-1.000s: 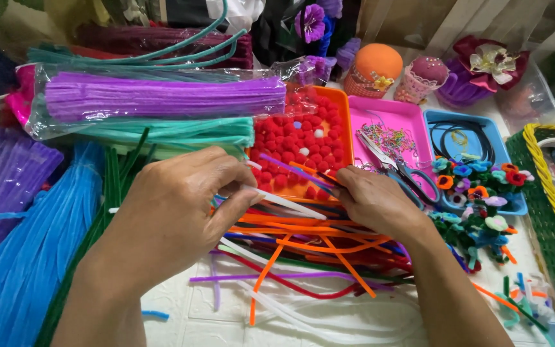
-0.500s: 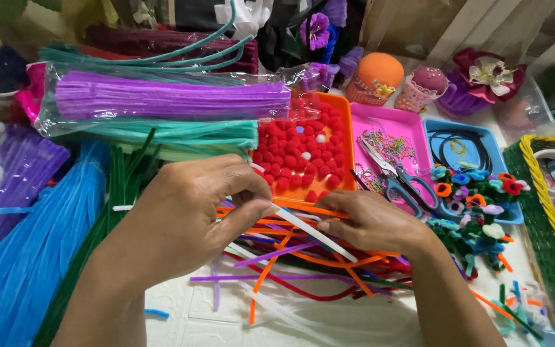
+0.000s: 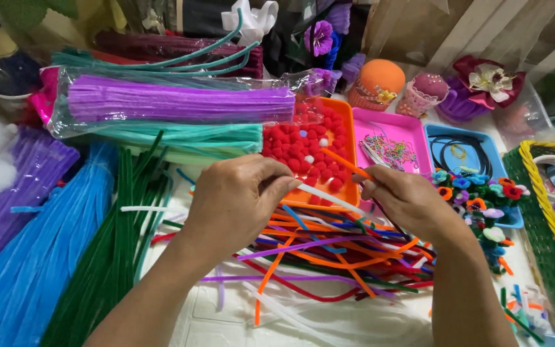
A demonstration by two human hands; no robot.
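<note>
My left hand (image 3: 236, 199) pinches one end of a white pipe cleaner (image 3: 329, 198) that runs rightward to my right hand (image 3: 409, 202). My right hand grips its other end together with an orange pipe cleaner (image 3: 345, 163) that sticks up to the left over the orange tray (image 3: 347, 136). Both hands hover above a loose heap of mixed pipe cleaners (image 3: 329, 254) in orange, red, purple, green and white on the white table.
The orange tray holds red pompoms (image 3: 300, 148). A pink tray (image 3: 387, 128) and a blue tray (image 3: 464, 144) stand to its right. Bagged purple pipe cleaners (image 3: 175, 103), teal, green (image 3: 120, 244) and blue (image 3: 40, 257) bundles lie left. Small flowers (image 3: 483, 199) and a green basket (image 3: 541, 244) sit right.
Both hands have lifted slightly and moved apart, stretching the white pipe cleaner between them. The orange pipe cleaner now points up over the orange tray.
</note>
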